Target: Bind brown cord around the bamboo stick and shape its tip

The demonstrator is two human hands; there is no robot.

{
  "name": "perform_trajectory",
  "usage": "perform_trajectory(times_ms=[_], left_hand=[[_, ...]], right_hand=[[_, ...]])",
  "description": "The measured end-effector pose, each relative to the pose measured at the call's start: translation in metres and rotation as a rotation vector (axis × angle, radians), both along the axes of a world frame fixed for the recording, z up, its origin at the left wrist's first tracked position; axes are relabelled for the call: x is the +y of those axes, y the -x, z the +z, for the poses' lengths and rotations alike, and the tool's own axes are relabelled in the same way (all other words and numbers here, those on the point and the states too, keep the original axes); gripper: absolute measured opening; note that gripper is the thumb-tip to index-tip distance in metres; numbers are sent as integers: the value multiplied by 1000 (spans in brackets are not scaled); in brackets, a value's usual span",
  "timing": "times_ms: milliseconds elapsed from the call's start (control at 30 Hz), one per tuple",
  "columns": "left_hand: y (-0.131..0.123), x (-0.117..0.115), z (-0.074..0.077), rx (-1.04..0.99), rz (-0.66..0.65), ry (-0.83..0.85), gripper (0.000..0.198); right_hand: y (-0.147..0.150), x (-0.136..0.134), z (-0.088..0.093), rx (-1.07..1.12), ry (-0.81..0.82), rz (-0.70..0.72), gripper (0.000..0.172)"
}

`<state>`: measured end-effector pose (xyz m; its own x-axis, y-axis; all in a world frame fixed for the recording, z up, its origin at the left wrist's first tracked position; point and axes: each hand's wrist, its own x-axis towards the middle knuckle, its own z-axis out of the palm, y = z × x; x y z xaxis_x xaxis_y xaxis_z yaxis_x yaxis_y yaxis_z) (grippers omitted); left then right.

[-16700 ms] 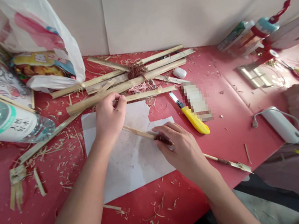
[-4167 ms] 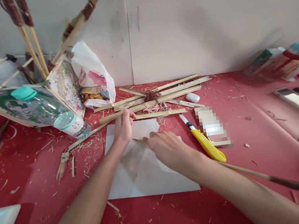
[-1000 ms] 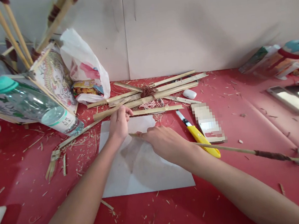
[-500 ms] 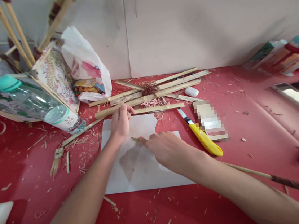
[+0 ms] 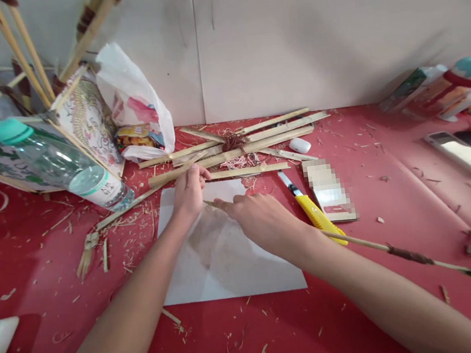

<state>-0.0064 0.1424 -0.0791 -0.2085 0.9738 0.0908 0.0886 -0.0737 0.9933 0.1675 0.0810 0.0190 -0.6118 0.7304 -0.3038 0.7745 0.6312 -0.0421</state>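
A sheet of white paper (image 5: 239, 279) lies flat on the red tabletop under both hands, with grey-brown smudges in its middle. My left hand (image 5: 189, 191) is closed near the paper's top edge; whatever it pinches, if anything, is hidden. My right hand (image 5: 261, 216) is wrapped round a thin bamboo stick (image 5: 364, 242) with brown binding. The stick's pointed tip shows past my forefinger, close to my left hand, and its long end runs out right behind my forearm. Just right of the paper lies a yellow utility knife (image 5: 320, 217), its blade end pointing away.
Bamboo strips (image 5: 266, 143) lie behind the paper beside a white case (image 5: 300, 145). A water bottle (image 5: 90, 180), a plastic bag (image 5: 134, 103) and a bamboo-framed lantern (image 5: 86, 114) stand left. Phones (image 5: 464, 151) lie far right. Shavings litter the table.
My right hand has moved up slightly, and the bamboo stick has slid left and away with it, its tip now nearer my left hand. The left hand stays nearly still.
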Motion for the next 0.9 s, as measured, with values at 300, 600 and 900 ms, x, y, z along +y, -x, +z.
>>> perform_trajectory(times_ms=[300, 600, 900], left_hand=[[-3, -2, 5, -154, -21, 46, 51], [-2, -2, 3, -148, -39, 34, 52], [-1, -3, 4, -117, -43, 27, 52]], right_hand=[[3, 2, -18, 37, -46, -55, 64], [6, 1, -22, 96, -98, -79, 55], [10, -1, -26, -6, -114, -42, 48]])
